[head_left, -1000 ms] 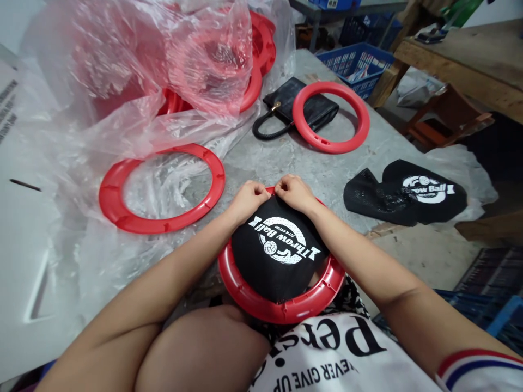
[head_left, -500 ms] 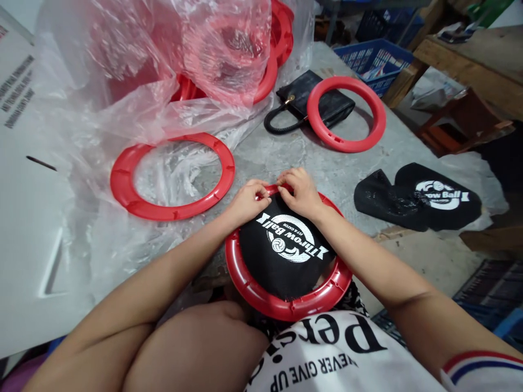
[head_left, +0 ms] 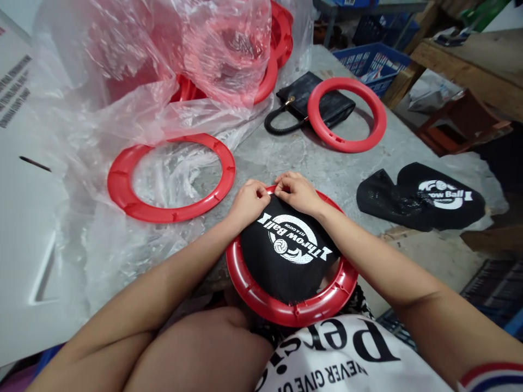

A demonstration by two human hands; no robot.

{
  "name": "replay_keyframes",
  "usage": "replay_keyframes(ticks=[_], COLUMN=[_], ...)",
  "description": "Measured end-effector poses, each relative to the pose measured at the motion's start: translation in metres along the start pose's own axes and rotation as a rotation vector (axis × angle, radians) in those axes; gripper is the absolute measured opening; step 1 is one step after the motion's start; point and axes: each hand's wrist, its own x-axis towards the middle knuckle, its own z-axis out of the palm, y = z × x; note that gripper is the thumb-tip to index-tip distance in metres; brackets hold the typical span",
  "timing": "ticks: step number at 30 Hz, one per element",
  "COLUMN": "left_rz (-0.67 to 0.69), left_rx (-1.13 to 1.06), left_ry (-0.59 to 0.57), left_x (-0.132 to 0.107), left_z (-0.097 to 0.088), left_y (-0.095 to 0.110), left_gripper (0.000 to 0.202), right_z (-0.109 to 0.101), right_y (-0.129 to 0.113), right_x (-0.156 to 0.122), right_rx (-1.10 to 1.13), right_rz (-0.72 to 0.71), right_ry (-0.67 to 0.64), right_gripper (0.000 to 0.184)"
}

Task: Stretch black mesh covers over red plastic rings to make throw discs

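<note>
A red plastic ring (head_left: 261, 305) leans between my lap and the table edge. Across its opening lies a black mesh cloth disc (head_left: 281, 277) printed "Throw Ball" in white; a gap shows between cloth and ring at the lower right. At the far rim, my left hand (head_left: 250, 202) pinches the cloth's edge with thumb and forefinger. Close beside it, my right hand (head_left: 297, 193) pinches the same edge, its fingers curled. The fingertips hide exactly how the cloth meets the rim there.
Another red ring (head_left: 171, 214) lies at left on clear plastic. A third ring (head_left: 378, 122) rests partly over a black handbag (head_left: 298, 90). A plastic bag (head_left: 134, 81) of red rings stands behind. More black printed cloth (head_left: 445, 212) lies at right. A white box (head_left: 24, 218) borders the left.
My hands stay at the far rim; the right fingers have shifted slightly left and curled more. The ring and cloth have barely moved, and the view has shifted slightly.
</note>
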Motion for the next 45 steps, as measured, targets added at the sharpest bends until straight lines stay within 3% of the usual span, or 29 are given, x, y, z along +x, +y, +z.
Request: replay_keyframes(ticks=[26, 45], left_rz=[-0.061, -0.155], left_rx=[0.114, 0.158], left_ry=[-0.010, -0.051], left_x=[0.007, 0.011], left_z=[0.001, -0.003], left_y=[0.006, 0.013], left_gripper=[0.016, 0.016], right_z=[0.003, 0.003], right_y=[-0.007, -0.005], right_x=[0.002, 0.004], right_rx=[-0.103, -0.025], right_rz=[0.043, 0.092], right_ry=[0.015, 0.011], right_gripper=[0.013, 0.012])
